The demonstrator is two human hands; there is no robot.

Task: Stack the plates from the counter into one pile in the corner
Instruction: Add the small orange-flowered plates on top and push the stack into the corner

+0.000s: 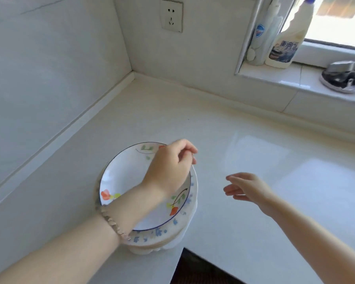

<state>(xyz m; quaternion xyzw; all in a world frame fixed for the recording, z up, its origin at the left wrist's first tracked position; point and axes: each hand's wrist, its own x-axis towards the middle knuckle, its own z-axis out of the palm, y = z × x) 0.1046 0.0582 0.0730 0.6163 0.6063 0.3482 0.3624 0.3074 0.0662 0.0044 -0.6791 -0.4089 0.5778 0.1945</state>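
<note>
A: Left hand, fingers curled together over the far-right rim of the top dish, a shallow white ceramic plate with a thin blue edge line and red-and-green flower sprigs. Whether they pinch the rim I cannot tell. Right hand, fingers loosely apart, holds nothing, just right of the pile.

B: And the pile of white plates with blue-flecked rims beneath?

A: It sits on the pale glossy counter, its near side right by the counter's notched front edge, well short of the wall corner behind it.

B: The hazard?

A: Likely a slide. The top plate lies off-centre; a one-sided lift could tilt it, or nudge the pile over the edge.
</note>
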